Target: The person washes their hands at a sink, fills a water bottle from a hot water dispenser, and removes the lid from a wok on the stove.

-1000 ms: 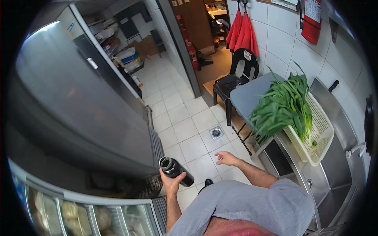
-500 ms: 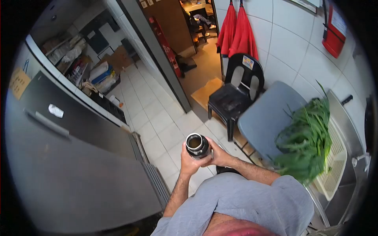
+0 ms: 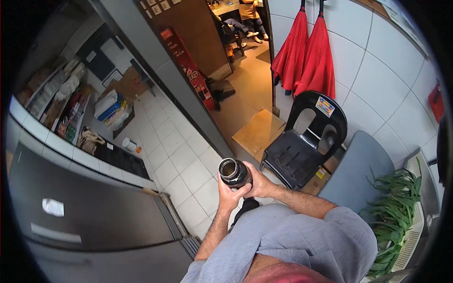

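Observation:
A black bottle (image 3: 239, 175) with an open, lidless mouth stands roughly upright between my two hands, in front of my torso. Liquid shows inside its rim. On the bottle's left side, my left hand (image 3: 230, 195) wraps round it. My right hand (image 3: 258, 184) grips it from the right, with the fingers of both hands close together. Beyond the hands is the white tiled floor (image 3: 177, 162).
A black plastic chair (image 3: 297, 153) and a grey table (image 3: 357, 165) stand to the right, near leafy greens (image 3: 394, 207) in a cream basket (image 3: 409, 245). Red umbrellas (image 3: 314, 63) hang above. A steel fridge (image 3: 101, 207) is at left; people (image 3: 250, 16) are beyond the doorway.
My right hand has come from empty air onto the bottle, now held by both hands before me. The view has shifted toward the doorway; chair and umbrellas appear nearer, and the greens lie farther right.

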Motion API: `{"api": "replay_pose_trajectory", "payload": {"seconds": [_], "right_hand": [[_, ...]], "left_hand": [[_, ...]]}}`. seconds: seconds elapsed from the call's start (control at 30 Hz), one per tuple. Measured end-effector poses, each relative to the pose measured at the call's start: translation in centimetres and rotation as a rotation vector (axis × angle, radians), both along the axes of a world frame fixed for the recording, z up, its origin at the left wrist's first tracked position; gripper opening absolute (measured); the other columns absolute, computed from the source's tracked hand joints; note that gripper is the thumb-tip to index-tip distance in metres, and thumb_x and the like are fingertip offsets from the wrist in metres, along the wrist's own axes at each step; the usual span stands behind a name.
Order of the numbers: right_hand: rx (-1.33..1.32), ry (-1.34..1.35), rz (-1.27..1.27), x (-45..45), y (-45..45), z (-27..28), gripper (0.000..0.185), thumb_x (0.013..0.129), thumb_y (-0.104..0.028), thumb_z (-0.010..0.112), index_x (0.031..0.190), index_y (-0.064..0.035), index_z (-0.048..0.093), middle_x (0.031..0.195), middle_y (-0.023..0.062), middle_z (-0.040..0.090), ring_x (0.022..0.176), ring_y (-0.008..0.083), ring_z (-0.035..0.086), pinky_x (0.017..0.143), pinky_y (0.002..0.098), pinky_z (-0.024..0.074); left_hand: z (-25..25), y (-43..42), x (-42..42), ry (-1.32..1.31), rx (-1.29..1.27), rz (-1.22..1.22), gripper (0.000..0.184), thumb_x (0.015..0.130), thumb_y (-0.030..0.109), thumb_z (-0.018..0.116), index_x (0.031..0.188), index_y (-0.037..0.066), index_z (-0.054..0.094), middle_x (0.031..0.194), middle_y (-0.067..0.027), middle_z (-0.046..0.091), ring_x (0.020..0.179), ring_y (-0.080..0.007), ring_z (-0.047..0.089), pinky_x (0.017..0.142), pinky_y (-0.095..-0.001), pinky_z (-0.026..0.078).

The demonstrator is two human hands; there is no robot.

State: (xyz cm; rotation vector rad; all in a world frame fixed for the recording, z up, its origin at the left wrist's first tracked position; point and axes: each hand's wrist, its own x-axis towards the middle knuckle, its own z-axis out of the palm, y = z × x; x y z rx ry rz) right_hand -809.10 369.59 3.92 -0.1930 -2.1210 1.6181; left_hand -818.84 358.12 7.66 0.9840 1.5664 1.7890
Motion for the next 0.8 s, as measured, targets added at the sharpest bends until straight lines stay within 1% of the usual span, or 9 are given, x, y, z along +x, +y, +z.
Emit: {"api": "replay_pose_trajectory", "payload": {"seconds": [0.07,0.2,0.27,0.4,0.57,0.67,0.7,0.73,0.8], "right_hand": [[-0.038,0.013,-0.077,-3.5,3.5,0.2,0.098,0.057,-0.015,0.080,0.136,-0.0023,0.023,0.130,0.0210,0.042,0.122,0.0324,0.043,0.101,0.0399,0.0363],[0.059,0.008,-0.253,-9.2,10.4,2.4,0.100,0.055,-0.015,0.080,0.136,-0.0008,0.023,0.129,0.0204,0.043,0.123,0.0321,0.043,0.102,0.0410,0.0346],[0.007,0.000,-0.303,-11.1,13.7,3.1,0.101,0.055,-0.015,0.080,0.136,0.0001,0.022,0.130,0.0208,0.042,0.123,0.0317,0.042,0.102,0.0408,0.0337],[-0.030,0.077,-0.390,-15.2,20.6,2.2,0.102,0.054,-0.015,0.079,0.136,0.0023,0.021,0.131,0.0207,0.040,0.124,0.0301,0.040,0.105,0.0403,0.0302],[-0.111,0.095,-0.348,-20.6,30.1,0.7,0.098,0.055,-0.012,0.079,0.134,0.0028,0.025,0.132,0.0196,0.040,0.126,0.0278,0.038,0.107,0.0400,0.0278],[-0.116,0.084,-0.286,-24.9,36.6,0.3,0.097,0.055,-0.012,0.080,0.134,0.0025,0.026,0.132,0.0189,0.040,0.126,0.0275,0.039,0.106,0.0397,0.0286],[-0.083,0.113,-0.258,-26.6,38.9,-0.1,0.095,0.057,-0.014,0.080,0.133,0.0024,0.027,0.129,0.0178,0.042,0.123,0.0263,0.041,0.104,0.0388,0.0309],[-0.098,0.112,-0.240,-28.2,41.1,-0.6,0.095,0.057,-0.014,0.080,0.133,0.0024,0.027,0.129,0.0178,0.042,0.123,0.0263,0.041,0.104,0.0388,0.0309],[-0.190,0.086,-0.101,-31.2,46.3,-0.2,0.094,0.058,-0.015,0.081,0.133,0.0019,0.027,0.126,0.0166,0.043,0.120,0.0250,0.042,0.102,0.0378,0.0329]], "left_hand": [[0.3,4.1,-3.4,-0.008,0.056,-0.038,0.075,0.066,0.014,0.080,0.123,0.003,0.032,0.114,-0.0097,0.049,0.107,-0.0196,0.052,0.092,-0.0360,0.045],[1.3,12.5,-11.1,0.099,0.066,-0.175,0.081,0.066,0.019,0.079,0.128,0.003,0.029,0.119,-0.0112,0.045,0.113,-0.0218,0.047,0.098,-0.0375,0.038],[1.8,16.6,-13.6,-0.006,0.080,-0.264,0.085,0.066,0.019,0.079,0.130,0.002,0.027,0.120,-0.0123,0.044,0.115,-0.0226,0.046,0.100,-0.0380,0.037],[1.6,24.5,-17.4,0.016,0.112,-0.304,0.086,0.065,0.011,0.072,0.135,0.001,0.022,0.124,-0.0140,0.042,0.117,-0.0237,0.044,0.102,-0.0385,0.035],[0.5,33.5,-22.3,-0.017,0.126,-0.300,0.087,0.060,-0.002,0.058,0.137,0.001,0.018,0.125,-0.0140,0.041,0.120,-0.0231,0.041,0.104,-0.0375,0.032],[-0.5,39.2,-26.4,-0.020,0.069,-0.234,0.087,0.060,-0.006,0.055,0.139,0.001,0.017,0.127,-0.0141,0.040,0.123,-0.0239,0.039,0.106,-0.0369,0.030],[-2.0,41.1,-28.6,0.077,0.039,-0.229,0.088,0.061,-0.011,0.052,0.140,0.002,0.017,0.131,-0.0139,0.038,0.126,-0.0244,0.037,0.107,-0.0364,0.029],[-1.5,42.8,-29.9,-0.015,0.026,-0.215,0.087,0.061,-0.014,0.050,0.141,0.003,0.018,0.133,-0.0140,0.037,0.126,-0.0240,0.038,0.106,-0.0370,0.030],[-0.2,46.3,-32.9,0.081,-0.010,-0.165,0.088,0.063,-0.017,0.049,0.142,0.007,0.019,0.134,-0.0118,0.037,0.124,-0.0232,0.040,0.103,-0.0365,0.035]]}}
